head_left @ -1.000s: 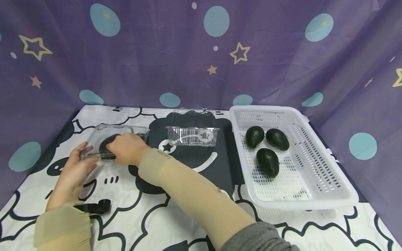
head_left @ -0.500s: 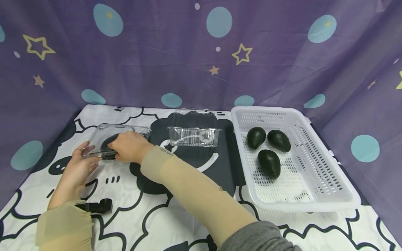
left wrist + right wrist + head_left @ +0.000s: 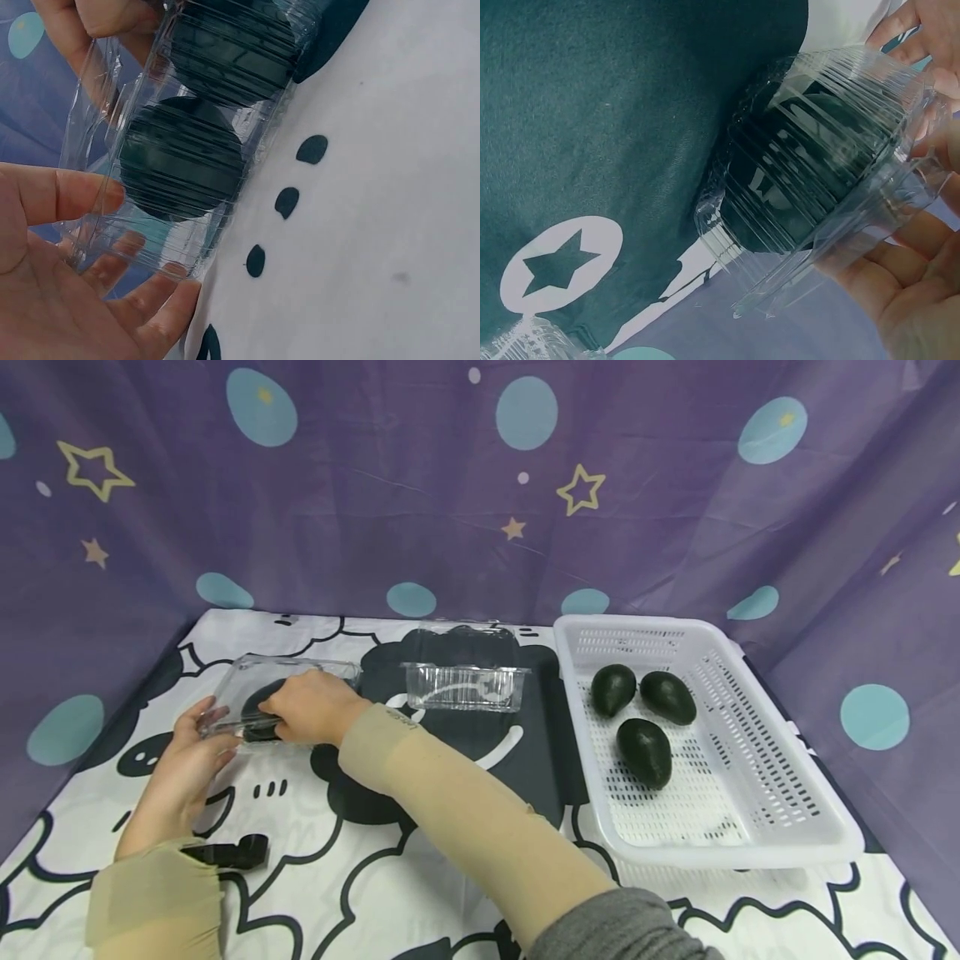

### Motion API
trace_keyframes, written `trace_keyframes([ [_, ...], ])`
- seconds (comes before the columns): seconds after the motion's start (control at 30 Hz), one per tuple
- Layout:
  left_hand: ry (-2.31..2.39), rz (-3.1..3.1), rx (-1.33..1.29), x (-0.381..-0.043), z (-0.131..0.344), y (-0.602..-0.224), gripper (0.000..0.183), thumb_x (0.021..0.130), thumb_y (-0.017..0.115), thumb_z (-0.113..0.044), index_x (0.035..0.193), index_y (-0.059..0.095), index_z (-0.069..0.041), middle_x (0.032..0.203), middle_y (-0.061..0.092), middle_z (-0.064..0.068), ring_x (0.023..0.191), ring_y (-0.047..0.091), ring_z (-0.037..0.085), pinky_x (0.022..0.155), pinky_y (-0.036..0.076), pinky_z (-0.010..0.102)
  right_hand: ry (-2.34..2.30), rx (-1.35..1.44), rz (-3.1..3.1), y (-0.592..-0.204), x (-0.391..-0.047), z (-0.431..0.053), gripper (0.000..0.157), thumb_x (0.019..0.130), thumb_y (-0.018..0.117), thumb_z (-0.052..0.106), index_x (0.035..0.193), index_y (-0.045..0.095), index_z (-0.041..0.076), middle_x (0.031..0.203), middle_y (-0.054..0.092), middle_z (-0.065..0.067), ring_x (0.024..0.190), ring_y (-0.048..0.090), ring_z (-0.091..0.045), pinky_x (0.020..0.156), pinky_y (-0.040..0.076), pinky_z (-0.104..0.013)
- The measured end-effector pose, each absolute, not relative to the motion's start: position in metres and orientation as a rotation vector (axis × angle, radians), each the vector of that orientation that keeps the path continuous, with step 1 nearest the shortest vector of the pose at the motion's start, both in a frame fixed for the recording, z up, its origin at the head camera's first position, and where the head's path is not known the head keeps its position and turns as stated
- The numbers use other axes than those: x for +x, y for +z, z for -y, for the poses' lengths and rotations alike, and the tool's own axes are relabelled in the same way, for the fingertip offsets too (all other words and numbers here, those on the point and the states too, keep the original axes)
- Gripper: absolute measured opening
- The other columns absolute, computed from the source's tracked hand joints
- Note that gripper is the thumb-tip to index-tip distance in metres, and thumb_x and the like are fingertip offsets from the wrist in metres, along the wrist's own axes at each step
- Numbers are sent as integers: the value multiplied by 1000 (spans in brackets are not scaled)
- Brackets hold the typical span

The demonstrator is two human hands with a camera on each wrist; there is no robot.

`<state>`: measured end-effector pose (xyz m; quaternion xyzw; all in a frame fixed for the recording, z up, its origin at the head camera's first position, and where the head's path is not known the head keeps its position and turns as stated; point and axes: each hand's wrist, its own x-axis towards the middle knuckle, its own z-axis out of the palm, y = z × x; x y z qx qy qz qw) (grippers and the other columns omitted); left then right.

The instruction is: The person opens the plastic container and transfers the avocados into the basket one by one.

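Note:
A clear plastic clamshell container [image 3: 238, 683] sits at the left of the table with its lid folded over. Through its ribbed wall, dark green avocados [image 3: 180, 157] show in the left wrist view. My left hand [image 3: 187, 760] grips the container's left end, thumb at the rim and fingers around the end wall. On the near rim, toward the right, my right hand [image 3: 315, 706] pinches the lid edge with curled fingers. The back of the right hand hides part of the container in the head view.
A second clear clamshell [image 3: 465, 687] stands open at the back middle, its lid raised. To the right is a white perforated basket [image 3: 735, 853] with three avocados [image 3: 643, 753] in it. A purple curtain [image 3: 420, 527] hangs behind the cloth-covered table.
The head view has shifted slightly. Both hands stay on the container's near rim and left end; the right hand has shifted only a little along the rim.

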<state>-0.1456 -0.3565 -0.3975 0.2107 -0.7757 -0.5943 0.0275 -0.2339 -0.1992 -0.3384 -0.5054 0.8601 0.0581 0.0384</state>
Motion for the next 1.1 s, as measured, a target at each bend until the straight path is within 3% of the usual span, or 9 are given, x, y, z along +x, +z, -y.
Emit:
trace_keyframes([
  [0.1,-1836,2391,631,-146,358,-399,79,100,42,-7,159,-10,-17,166,-5,17,131,31,23,99,37,24,175,-1566,-2640,-337,-234,199,43,103,50,36,146,49,38,130,65,13,99,66,-5,84,52,-20],
  [0.17,-1845,2388,617,-146,359,-400,79,100,42,-7,159,-11,-18,166,-5,17,136,27,27,98,36,23,173,-1577,-2643,-336,-233,198,42,103,49,35,145,50,37,129,66,13,95,66,-5,80,51,-20],
  [0.33,-1866,2392,606,-146,360,-400,81,100,41,-6,158,-13,-21,166,-8,17,145,16,33,110,33,29,164,-1573,-2629,-336,-231,197,43,105,45,31,148,46,36,120,70,12,61,53,-5,61,45,-19],
  [0.47,-1865,2395,610,-147,360,-399,82,99,41,-6,158,-13,-22,166,-8,18,147,14,36,113,31,32,145,-1547,-2617,-336,-232,198,43,106,42,30,149,43,35,114,72,13,51,43,-6,57,42,-18],
  [0.63,-1894,2379,620,-148,358,-399,84,99,43,-4,158,-13,-24,166,-9,17,149,10,36,119,26,39,130,-1537,-2613,-338,-234,196,43,106,42,31,149,44,35,112,72,13,62,55,-6,66,48,-18],
  [0.73,-1916,2371,627,-148,356,-399,85,98,43,-4,159,-13,-25,166,-10,17,150,8,35,121,22,43,104,-1534,-2614,-337,-236,195,41,106,43,31,147,47,35,123,69,13,90,66,-5,83,52,-18],
  [0.83,-1901,2383,635,-148,356,-399,84,99,42,-5,159,-13,-25,166,-9,18,150,9,35,123,20,46,73,-1534,-2605,-337,-237,195,40,106,44,31,146,49,35,133,63,14,110,64,-4,95,49,-18],
  [1.0,-1867,2380,644,-147,357,-398,83,98,42,-6,159,-11,-24,165,-7,19,148,16,31,118,27,40,63,-1541,-2607,-339,-235,196,41,106,44,32,146,48,37,130,66,12,99,67,-5,85,52,-19],
  [1.1,-1867,2364,669,-149,357,-398,82,98,42,-7,159,-10,-23,165,-6,20,148,17,31,119,27,43,133,-1574,-2639,-341,-232,195,42,106,43,34,148,46,36,111,72,8,78,64,-5,72,53,-20],
])
